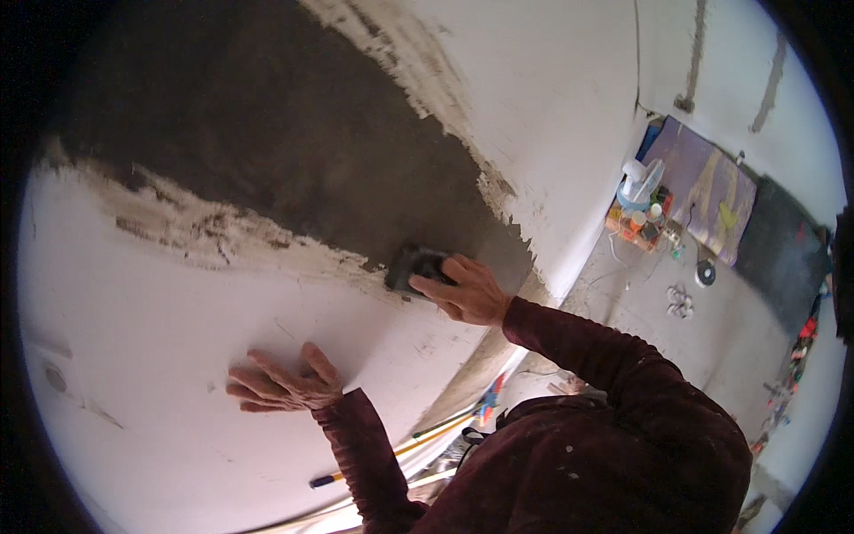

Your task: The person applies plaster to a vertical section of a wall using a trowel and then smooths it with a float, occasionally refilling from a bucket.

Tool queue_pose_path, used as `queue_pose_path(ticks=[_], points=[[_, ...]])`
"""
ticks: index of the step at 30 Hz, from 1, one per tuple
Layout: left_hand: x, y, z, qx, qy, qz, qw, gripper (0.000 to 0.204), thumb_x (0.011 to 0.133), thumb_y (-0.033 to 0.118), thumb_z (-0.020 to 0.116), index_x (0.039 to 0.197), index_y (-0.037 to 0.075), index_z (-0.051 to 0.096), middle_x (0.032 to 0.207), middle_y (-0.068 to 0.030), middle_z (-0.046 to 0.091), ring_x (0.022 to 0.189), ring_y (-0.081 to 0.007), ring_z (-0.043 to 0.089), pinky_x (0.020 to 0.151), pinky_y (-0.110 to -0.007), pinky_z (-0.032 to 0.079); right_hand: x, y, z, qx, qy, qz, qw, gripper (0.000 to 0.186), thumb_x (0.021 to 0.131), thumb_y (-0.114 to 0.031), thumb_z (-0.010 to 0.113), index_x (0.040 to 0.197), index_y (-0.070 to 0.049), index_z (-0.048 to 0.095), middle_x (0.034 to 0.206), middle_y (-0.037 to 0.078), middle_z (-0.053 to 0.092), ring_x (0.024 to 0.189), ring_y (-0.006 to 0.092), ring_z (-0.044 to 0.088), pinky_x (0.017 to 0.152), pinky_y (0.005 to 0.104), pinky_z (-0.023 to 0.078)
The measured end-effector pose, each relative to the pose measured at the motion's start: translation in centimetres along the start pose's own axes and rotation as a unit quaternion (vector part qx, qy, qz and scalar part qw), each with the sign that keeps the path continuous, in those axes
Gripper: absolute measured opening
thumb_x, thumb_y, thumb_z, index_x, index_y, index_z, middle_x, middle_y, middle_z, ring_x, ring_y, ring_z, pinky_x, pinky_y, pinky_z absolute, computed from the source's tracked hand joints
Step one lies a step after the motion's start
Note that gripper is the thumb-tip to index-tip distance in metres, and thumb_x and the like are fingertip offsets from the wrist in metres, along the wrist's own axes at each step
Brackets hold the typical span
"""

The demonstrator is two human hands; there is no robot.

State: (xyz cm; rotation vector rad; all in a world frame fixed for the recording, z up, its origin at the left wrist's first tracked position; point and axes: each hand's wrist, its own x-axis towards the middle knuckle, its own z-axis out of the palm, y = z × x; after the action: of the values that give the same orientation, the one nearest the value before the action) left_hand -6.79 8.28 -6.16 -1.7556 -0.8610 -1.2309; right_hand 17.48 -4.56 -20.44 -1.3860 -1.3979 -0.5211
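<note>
A broad band of dark grey, damp-looking plaster (pixel 267 125) runs slantwise across the white wall (pixel 169 320), with ragged, smeared edges. My right hand (pixel 470 292) grips a small dark block (pixel 414 267), which could be a hand float or a sponge. The block rests against the lower edge of the grey band, near its right end; its underside is hidden. Lower down and to the left, my left hand (pixel 286 381) lies on the bare white wall with fingers spread and nothing in it.
A pole with a yellow shaft (pixel 442 429) leans below the wall. To the right, a white fan (pixel 640 182) stands by cups and an orange crate (pixel 633 233). A black tape roll (pixel 705 273) lies on the floor near a purple sheet (pixel 703 182) and a dark panel (pixel 783 254).
</note>
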Motion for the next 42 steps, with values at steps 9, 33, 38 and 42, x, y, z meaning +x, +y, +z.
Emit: queue_pose_path(ticks=[9,33,38,42], points=[[-0.3,0.4,0.7,0.024,0.03,0.007,0.999,0.082,0.09,0.071,0.044,0.153,0.018,0.038,0.161,-0.017,0.025,0.15,-0.0393,0.014,0.115,-0.065,0.005,22.8,-3.0,-8.7,0.022,0.17,-0.036,0.984,0.052,0.076,-0.024,0.071,0.127,-0.026,0.06,0.107,0.014,0.06,0.086,0.0328,0.065,0.063,0.0471,0.055],[0.2,1.2,0.1,0.033,-0.001,0.007,0.999,0.087,0.09,0.073,0.04,0.155,0.016,0.033,0.162,-0.0177,0.022,0.151,-0.0394,0.012,0.116,-0.065,0.004,27.3,3.1,-12.8,-0.085,0.19,-0.065,0.976,0.04,0.08,-0.023,0.068,0.119,-0.02,0.061,0.089,0.013,0.064,0.079,0.0322,0.067,0.059,0.0448,0.055],[0.3,1.3,0.5,0.036,0.002,0.013,0.999,0.086,0.09,0.074,0.04,0.154,0.017,0.035,0.161,-0.0171,0.023,0.151,-0.0401,0.012,0.115,-0.066,0.007,29.4,3.5,-14.3,-0.068,0.159,-0.036,0.984,0.028,0.084,-0.022,0.062,0.111,-0.017,0.061,0.09,0.016,0.067,0.086,0.0364,0.068,0.064,0.0466,0.057],[-0.2,0.7,0.1,0.038,0.007,0.015,0.999,0.086,0.09,0.075,0.039,0.154,0.017,0.035,0.161,-0.0173,0.024,0.15,-0.0401,0.013,0.115,-0.066,0.006,7.6,6.3,-6.6,-0.057,0.11,-0.035,0.992,0.059,0.086,-0.011,0.067,0.139,-0.032,0.056,0.09,0.006,0.056,0.071,0.0199,0.061,0.058,0.0368,0.053]])
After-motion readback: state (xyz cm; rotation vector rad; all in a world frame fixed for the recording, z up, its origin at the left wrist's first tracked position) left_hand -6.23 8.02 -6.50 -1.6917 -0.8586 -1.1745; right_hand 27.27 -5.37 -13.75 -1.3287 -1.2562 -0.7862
